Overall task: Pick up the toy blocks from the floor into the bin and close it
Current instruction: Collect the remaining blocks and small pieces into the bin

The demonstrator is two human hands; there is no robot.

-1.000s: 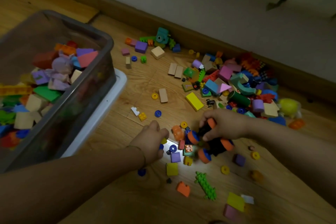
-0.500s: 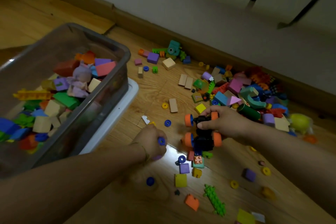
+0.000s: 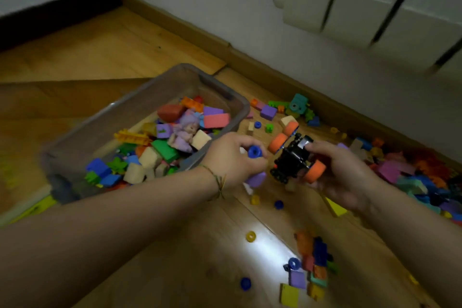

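Ring (image 3: 254, 151) at left hand (image 3: 231, 159) fingertips

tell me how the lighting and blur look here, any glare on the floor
Head view: dim overall, one bright glare patch on the wooden floor near the yellow ring; head view: motion blur smears the left rim of the bin and the white wall panels; the toy car in the right hand looks sharper.

Both forearms stretched forward, hands close together. Left hand (image 3: 232, 160) curled tight round a blue ring (image 3: 255, 151); right hand (image 3: 342, 172) gripped a toy car (image 3: 292, 160)
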